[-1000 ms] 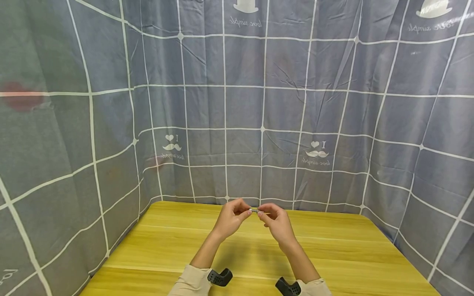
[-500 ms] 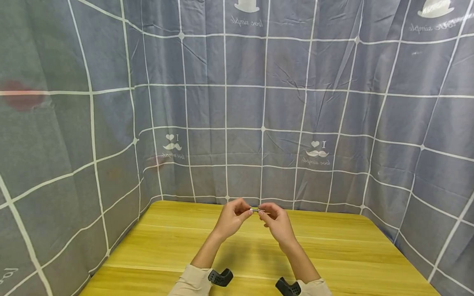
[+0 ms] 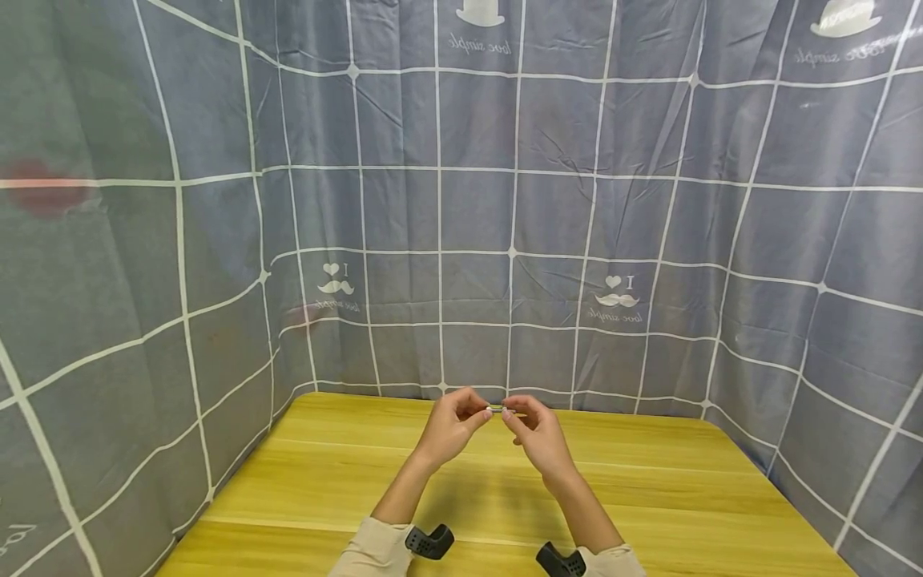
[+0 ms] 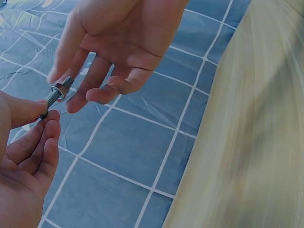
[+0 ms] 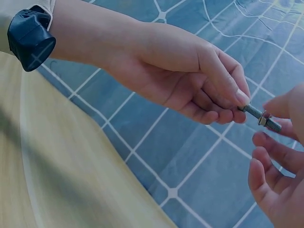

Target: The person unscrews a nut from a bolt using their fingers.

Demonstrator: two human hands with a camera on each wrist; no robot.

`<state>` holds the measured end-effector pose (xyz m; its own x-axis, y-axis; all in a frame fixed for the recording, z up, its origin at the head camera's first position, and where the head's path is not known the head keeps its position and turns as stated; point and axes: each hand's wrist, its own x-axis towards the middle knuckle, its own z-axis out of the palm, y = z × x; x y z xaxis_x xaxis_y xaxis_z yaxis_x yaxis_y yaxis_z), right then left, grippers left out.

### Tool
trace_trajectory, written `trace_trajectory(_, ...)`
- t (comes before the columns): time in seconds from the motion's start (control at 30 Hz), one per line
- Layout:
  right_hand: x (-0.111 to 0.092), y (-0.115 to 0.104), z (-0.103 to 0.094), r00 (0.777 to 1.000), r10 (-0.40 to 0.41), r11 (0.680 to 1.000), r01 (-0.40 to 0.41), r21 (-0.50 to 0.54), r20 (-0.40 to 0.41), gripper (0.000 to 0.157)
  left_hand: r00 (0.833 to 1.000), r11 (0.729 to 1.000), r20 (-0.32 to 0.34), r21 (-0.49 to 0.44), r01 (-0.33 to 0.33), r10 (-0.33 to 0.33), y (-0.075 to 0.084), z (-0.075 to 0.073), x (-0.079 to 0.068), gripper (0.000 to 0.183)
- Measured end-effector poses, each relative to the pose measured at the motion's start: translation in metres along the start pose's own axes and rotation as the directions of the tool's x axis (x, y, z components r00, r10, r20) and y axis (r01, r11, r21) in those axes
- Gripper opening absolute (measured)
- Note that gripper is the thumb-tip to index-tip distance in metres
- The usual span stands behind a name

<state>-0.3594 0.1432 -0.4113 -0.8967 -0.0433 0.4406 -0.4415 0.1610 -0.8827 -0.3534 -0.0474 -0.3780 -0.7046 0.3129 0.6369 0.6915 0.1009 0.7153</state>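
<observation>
My left hand [image 3: 449, 431] pinches a metal bolt [image 5: 251, 111] by its head end between thumb and fingertips; the head is mostly hidden. The threaded shank points toward my right hand [image 3: 544, 439]. Partway along it sits a nut [image 4: 58, 90], with bare thread showing on both sides of it. In the right wrist view, the right thumb tip is right at the nut [image 5: 262, 118] and the forefinger passes behind the bolt's free end. The right hand's other fingers are loosely bent and stand off from the bolt. Both hands are raised over the table's far part.
A yellow wood-grain table [image 3: 324, 481] lies beneath the hands. Grey-blue curtains [image 3: 476, 208] with white grid lines hang close behind it and along both sides. Black wrist devices [image 3: 429, 542] sit by the beige sleeves [image 3: 375, 549].
The right fingertips shift slightly at the nut end of the bolt. The left hand and both forearms stay almost still.
</observation>
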Motion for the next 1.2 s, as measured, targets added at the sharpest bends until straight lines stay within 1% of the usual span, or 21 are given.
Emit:
trace_trajectory(0.07, 0.0001, 0.0007, 0.0001, 1.000, 0.009, 1.000, -0.009, -0.005, -0.004, 0.023, 1.000, 1.000, 0.000, -0.002, 0.002, -0.002, 0.0000, -0.0001, 0.0002, 0.005)
trace_trajectory(0.13, 0.0006, 0.0012, 0.0001, 1.000, 0.019, 1.000, -0.019, -0.004, -0.012, 0.022, 1.000, 1.000, 0.000, -0.002, 0.001, -0.001, -0.0001, -0.0004, 0.0003, 0.007)
trace_trajectory(0.27, -0.0005, -0.0031, 0.0008, 1.000, 0.002, 1.000, -0.002, 0.016, -0.020, 0.017, 1.000, 1.000, 0.004, 0.000, 0.007, -0.007, 0.0004, -0.0007, 0.0002, 0.007)
trace_trajectory(0.4, -0.0002, -0.0034, 0.0012, 1.000, -0.006, 0.999, 0.007, 0.037, -0.029, 0.022, 1.000, 1.000, -0.007, 0.003, 0.006, -0.006, 0.0006, 0.0003, 0.0001, 0.004)
trace_trajectory(0.57, -0.0003, -0.0019, 0.0008, 0.999, 0.019, 1.000, -0.019, 0.010, -0.046, 0.022, 1.000, 1.000, 0.003, -0.001, -0.008, 0.008, 0.0001, 0.0001, -0.0003, 0.009)
trace_trajectory(0.7, -0.0005, -0.0016, 0.0000, 0.999, 0.004, 1.000, -0.004, 0.012, -0.032, 0.018, 1.000, 1.000, 0.015, -0.003, -0.010, 0.010, -0.0005, -0.0007, -0.0002, 0.012)
trace_trajectory(0.83, -0.0008, -0.0017, 0.0005, 1.000, -0.013, 1.000, 0.014, 0.025, -0.023, 0.018, 1.000, 1.000, 0.002, 0.000, 0.002, -0.002, -0.0011, -0.0004, -0.0002, 0.008)
trace_trajectory(1.03, 0.0002, -0.0006, 0.0009, 0.999, 0.007, 1.000, -0.007, -0.002, -0.041, 0.023, 1.000, 1.000, -0.018, -0.002, 0.009, -0.009, 0.0003, 0.0011, 0.0004, 0.005)
trace_trajectory(1.2, 0.0000, -0.0003, 0.0002, 0.999, 0.013, 1.000, -0.014, -0.011, -0.033, 0.018, 1.000, 1.000, -0.011, -0.002, 0.015, -0.015, 0.0020, 0.0010, -0.0001, 0.006)
